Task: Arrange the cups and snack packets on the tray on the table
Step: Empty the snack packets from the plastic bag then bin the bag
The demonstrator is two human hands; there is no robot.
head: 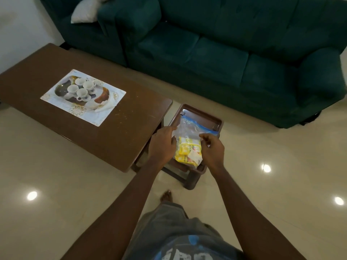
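Snack packets [187,152]: yellow, packed in the lower part of a clear bag [187,127] with a blue zip strip; lower centre of the frame.
Bag: held above a brown tray [201,112]; whether it touches the tray cannot be told.
Left hand [163,145]: grasping the bag's left edge.
Right hand [213,149]: fingers curled, pinching the bag's right edge.
Brown tray: rests on a low stool [189,182], just beside the right end of the surface [122,132].
Cups [81,88]: four, white, upright, grouped on a serving tray [61,90]; left of frame.
Serving tray: sits on a pale mat [97,117] on the surface.
Sofa [225,53]: dark green, top of frame.
Pillow [86,10]: white, upper left, on a green chair.
Floor [56,184]: glossy pale tile.
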